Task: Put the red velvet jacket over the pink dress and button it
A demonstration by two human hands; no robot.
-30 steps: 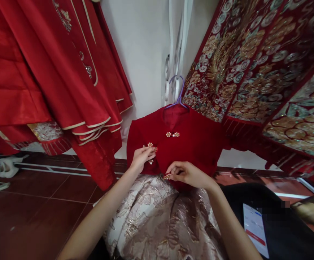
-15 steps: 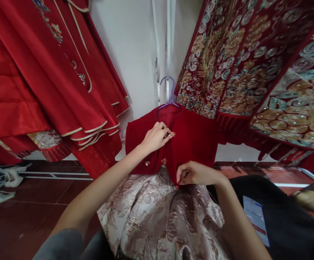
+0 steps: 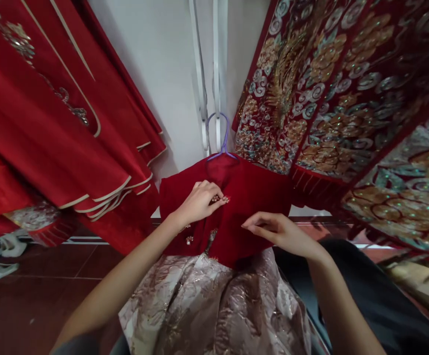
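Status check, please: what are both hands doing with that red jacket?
Left hand pinching top clasp on red jacket. Right hand open, flat on front. Nothing blocking.

Left hand (image 3: 198,202) fingers curled, right hand (image 3: 279,231) open, fingers extended

Red robes (image 3: 52,123) crowd left, embroidered panels (image 3: 333,98) crowd right; narrow gap between, over jacket (image 3: 251,197). Wall (image 3: 155,74) blocks far side. Floor (image 3: 33,291) near left open.

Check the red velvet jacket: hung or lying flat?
Hung. The red velvet jacket hangs from a purple hanger hooked on the white rack.
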